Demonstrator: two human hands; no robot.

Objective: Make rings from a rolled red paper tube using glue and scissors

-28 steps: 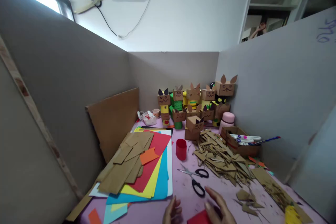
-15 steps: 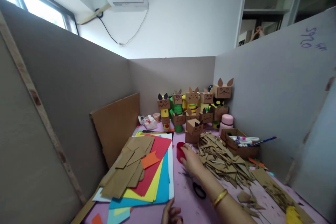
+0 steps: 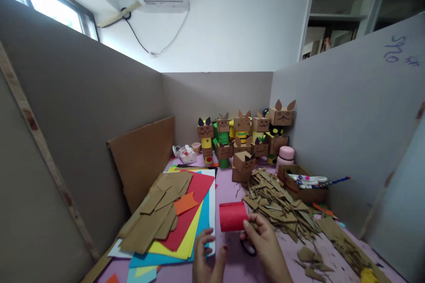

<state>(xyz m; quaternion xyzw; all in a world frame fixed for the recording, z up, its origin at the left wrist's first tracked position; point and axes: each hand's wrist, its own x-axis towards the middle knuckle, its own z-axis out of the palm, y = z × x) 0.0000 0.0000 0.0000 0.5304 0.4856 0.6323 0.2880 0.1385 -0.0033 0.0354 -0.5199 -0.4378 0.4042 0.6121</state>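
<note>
A red paper tube [image 3: 233, 217] lies sideways in the air, pinched at its right end by my right hand [image 3: 262, 239]. Just left of the tube and below it is my left hand [image 3: 208, 256], its fingers apart and nothing in them. Under the tube and my right hand, a pair of scissors [image 3: 248, 248] rests on the table; only part of a black handle shows. Beside my left hand lies a stack of coloured paper [image 3: 206, 221] in blue, yellow, red and white, with brown cardboard pieces [image 3: 149, 225] and an orange scrap [image 3: 186, 204] on top.
Several cardboard animal figures [image 3: 244, 161] stand at the back. Cardboard scraps [image 3: 282, 203] are heaped at the right, by a box of pens [image 3: 303, 192] and a pink bottle [image 3: 285, 155]. A cardboard sheet [image 3: 146, 159] leans on the left partition. Grey partitions [image 3: 215, 97] enclose the table.
My right hand has lifted the red tube from the table and brought it nearer, turned on its side. My left hand has risen into view towards it, fingers spread.
</note>
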